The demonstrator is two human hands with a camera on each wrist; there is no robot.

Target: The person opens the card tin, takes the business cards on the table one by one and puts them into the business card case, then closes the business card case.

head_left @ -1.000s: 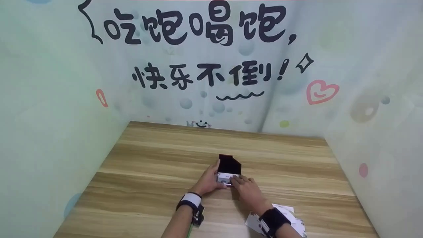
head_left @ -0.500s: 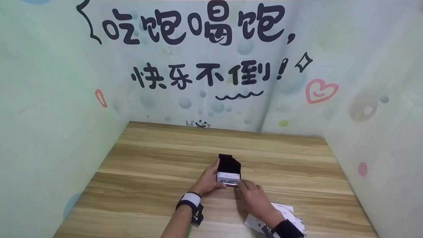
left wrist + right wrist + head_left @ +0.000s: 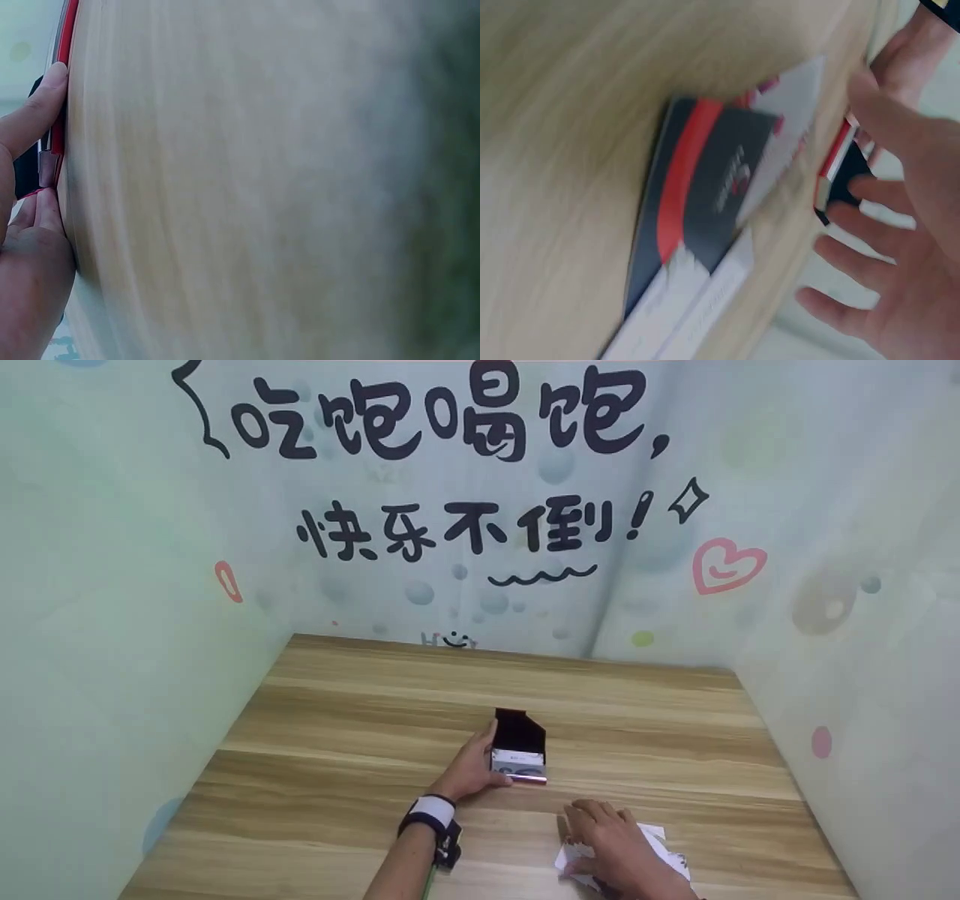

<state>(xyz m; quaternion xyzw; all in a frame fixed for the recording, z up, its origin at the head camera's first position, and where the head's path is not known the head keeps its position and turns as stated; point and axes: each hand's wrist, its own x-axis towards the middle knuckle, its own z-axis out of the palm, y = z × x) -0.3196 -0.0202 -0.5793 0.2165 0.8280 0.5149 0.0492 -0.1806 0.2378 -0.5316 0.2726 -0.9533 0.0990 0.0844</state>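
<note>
A business card case (image 3: 519,731) stands with its black-lined flap raised, showing white and grey cards (image 3: 519,760) inside. My left hand (image 3: 469,769) grips it along its left side; in the left wrist view the thumb (image 3: 37,109) lies at its red edge (image 3: 57,139) and fingertips at its end. My right hand (image 3: 611,840) hovers with spread fingers over a pile of loose cards, holding nothing. In the right wrist view the pile includes a dark card with a red stripe (image 3: 724,172) and white cards (image 3: 791,112).
A wooden table (image 3: 337,720) carries everything. Printed light fabric walls (image 3: 405,592) with large lettering close it in at the back and both sides. A dark wrist strap (image 3: 431,812) and a small black device (image 3: 448,847) sit on the left wrist.
My right hand has left the card case and moved right and nearer, down over the loose cards. My left hand keeps its grip on the case in the same place.
</note>
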